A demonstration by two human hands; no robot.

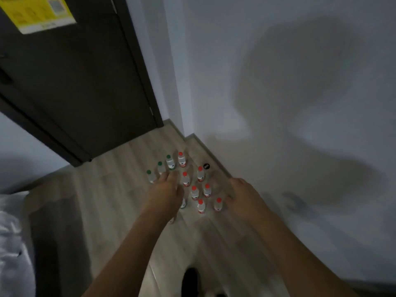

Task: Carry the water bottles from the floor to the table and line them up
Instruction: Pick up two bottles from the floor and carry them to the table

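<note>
Water bottles (194,192), red-capped and green-capped, are stood upright on the wooden floor (120,200) near the wall corner, long axes vertical, caps up. The pick-up step is judged to be in hand: the left hand (169,189) and right hand (244,196) are held above the cluster, fingers apart, nothing gripped. A bottle must next be clasped.

Head view, high, angled down toward floor (120,189) corner.
</note>
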